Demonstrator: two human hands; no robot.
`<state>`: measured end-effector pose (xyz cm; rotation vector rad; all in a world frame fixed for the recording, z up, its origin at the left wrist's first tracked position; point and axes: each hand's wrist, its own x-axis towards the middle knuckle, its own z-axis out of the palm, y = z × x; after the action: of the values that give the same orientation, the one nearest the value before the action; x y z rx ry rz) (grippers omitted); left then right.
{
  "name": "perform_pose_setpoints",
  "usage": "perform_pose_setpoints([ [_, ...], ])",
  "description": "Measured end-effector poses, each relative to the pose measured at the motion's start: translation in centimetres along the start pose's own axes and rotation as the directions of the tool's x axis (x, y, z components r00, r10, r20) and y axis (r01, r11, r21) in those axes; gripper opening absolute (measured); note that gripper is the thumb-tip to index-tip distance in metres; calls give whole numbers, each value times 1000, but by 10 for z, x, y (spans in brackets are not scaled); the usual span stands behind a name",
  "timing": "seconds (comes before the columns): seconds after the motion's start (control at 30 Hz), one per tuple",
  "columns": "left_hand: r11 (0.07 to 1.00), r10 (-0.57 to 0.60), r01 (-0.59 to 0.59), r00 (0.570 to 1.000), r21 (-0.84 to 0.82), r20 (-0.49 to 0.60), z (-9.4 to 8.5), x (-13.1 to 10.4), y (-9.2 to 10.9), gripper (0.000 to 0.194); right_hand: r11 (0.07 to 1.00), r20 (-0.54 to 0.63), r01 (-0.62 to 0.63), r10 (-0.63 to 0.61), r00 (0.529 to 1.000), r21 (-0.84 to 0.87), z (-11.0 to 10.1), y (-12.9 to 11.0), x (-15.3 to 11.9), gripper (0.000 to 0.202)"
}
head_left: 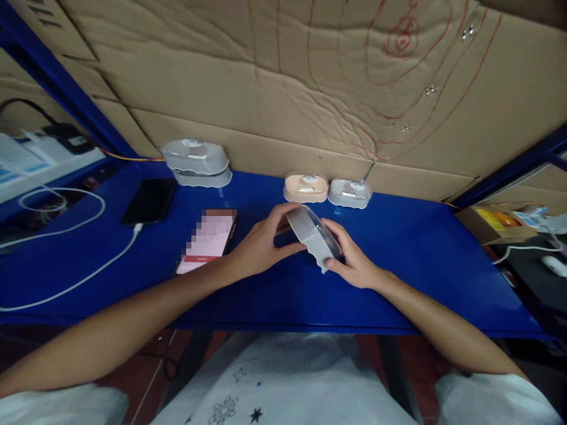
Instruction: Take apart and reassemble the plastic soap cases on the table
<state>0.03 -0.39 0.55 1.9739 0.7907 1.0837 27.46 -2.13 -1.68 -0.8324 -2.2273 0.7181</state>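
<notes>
A grey oval box with a clear lid (312, 235) is held tilted above the blue table, its wavy lower edge facing me. My left hand (272, 242) grips its left end, thumb below and fingers behind. Around its right side my right hand (349, 257) is closed, with the thumb on the wavy edge. Beyond the hands stand a peach oval box (305, 190) and a similar grey box (349, 195), side by side. Two more clear-lidded boxes (197, 162) are stacked at the back left.
On the blue table (398, 236) lie a lit phone (210, 239) beside my left forearm and a dark phone (149, 200) with a white cable. Cardboard (221, 71) lines the back. A small open carton (496, 223) is at the right.
</notes>
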Motion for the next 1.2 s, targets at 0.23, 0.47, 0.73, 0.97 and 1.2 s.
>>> perform_pose_setpoints([
  [0.23,997,7,0,996,77,-88,1,-2,-5,49,981,-44,-111,120,992,162,9,-5,-1,67],
  [0.47,995,31,-20,993,94,-115,0,-1,-7,35,988,-29,-78,82,996,131,7,-3,-1,68],
  [0.73,987,62,-37,985,158,-160,0,-1,-6,35,999,-40,-34,35,999,26,3,-2,-1,73],
  [0.97,982,59,-25,981,185,-183,0,-1,-12,37,998,-86,-41,37,996,-40,4,-2,-2,68],
  [1.2,982,30,7,980,188,-196,0,0,-12,39,998,-71,-29,25,997,-49,3,-1,-2,70],
])
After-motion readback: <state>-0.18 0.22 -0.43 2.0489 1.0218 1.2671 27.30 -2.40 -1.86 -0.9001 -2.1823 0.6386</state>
